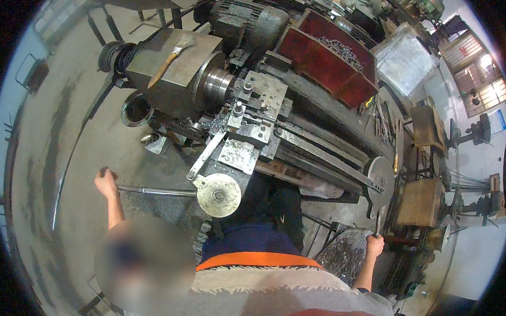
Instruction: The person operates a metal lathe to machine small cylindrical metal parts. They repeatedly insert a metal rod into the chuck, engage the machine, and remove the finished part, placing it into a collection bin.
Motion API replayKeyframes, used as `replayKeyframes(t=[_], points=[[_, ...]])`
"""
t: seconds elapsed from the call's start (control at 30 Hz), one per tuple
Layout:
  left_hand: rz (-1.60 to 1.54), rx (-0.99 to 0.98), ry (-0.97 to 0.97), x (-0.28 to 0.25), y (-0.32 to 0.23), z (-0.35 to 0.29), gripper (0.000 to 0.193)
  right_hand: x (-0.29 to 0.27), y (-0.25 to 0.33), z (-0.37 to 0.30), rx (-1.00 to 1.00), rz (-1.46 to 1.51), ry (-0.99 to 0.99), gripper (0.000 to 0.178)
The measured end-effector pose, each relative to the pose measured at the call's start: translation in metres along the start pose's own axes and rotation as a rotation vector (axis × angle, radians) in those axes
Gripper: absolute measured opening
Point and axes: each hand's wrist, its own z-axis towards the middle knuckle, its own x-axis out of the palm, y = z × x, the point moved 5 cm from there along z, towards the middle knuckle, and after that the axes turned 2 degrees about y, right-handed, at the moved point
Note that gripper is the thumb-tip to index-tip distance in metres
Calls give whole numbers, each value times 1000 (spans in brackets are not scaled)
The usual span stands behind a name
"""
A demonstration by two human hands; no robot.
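Note:
At the left, my left hand (106, 182) is closed round the outer end of a long metal lever (157, 192). That lever runs to a round pale metal disc (218, 195) at the near side of a small lathe. At the right, my right hand (375, 246) grips a short upright handle (379, 221) below a grey disc (381, 176) at the end of the lathe's bars. Between them sits the tool slide (248, 127), with bolts on top and metal shavings about it. Left of it is the shiny spindle (218, 84). The workpiece is too small to make out.
A wooden-handled brush (166, 67) lies on the headstock (142, 54). Behind the lathe stand a motor (249, 24) and a red box (320, 68) holding many small metal pieces. A mesh sack (341, 256) of dark pieces is beside my right arm. More machines (424, 200) line the right wall.

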Motion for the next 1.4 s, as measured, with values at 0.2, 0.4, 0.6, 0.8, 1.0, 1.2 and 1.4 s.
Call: replayKeyframes(t=[0.2,0.4,0.6,0.8,1.0,1.2,1.4], points=[[-40,-12,31,1,-15,-8,29,-17,25,-15,22,3,-17,30],[-350,-44,-16,-10,12,-10,28,-12,-3,15,-3,-103,-107,33],[-495,-227,-225,34,5,-21,9,-10,-18,80,-89,-171,-80,41],[-418,-106,81,129,-71,5,8,8,-33,96,-129,-200,-69,41],[-473,-90,282,182,-85,20,29,-3,-3,21,3,-148,-78,39],[-420,-111,241,180,-92,13,27,-13,9,1,105,-121,36,41],[-359,-126,252,167,-106,1,25,-7,-15,53,-33,-201,-53,41]])
